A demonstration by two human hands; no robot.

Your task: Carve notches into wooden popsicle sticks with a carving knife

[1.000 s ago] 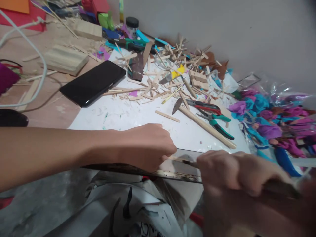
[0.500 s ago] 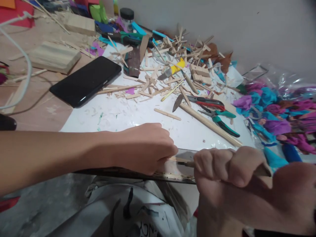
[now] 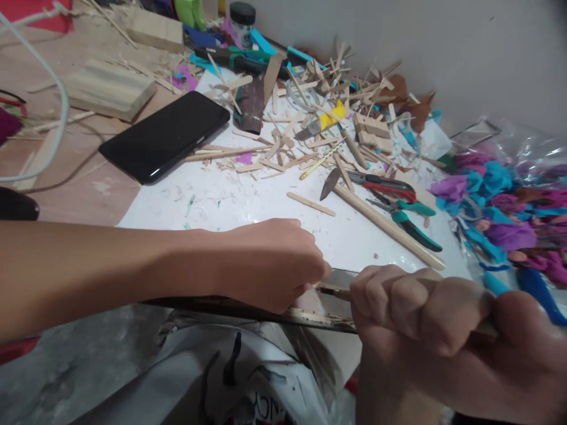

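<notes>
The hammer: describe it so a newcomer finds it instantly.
Start with the big white sheet on the table and look just beyond the right hand. There the hammer lies slantwise beside the green-handled pliers and a red-and-black tool. Unlike both, it has a long, straight, pale wooden handle and a dark head.

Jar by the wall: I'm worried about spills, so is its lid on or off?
On: the black lid covers the top of the upright jar. How tightly cannot be seen.
</notes>
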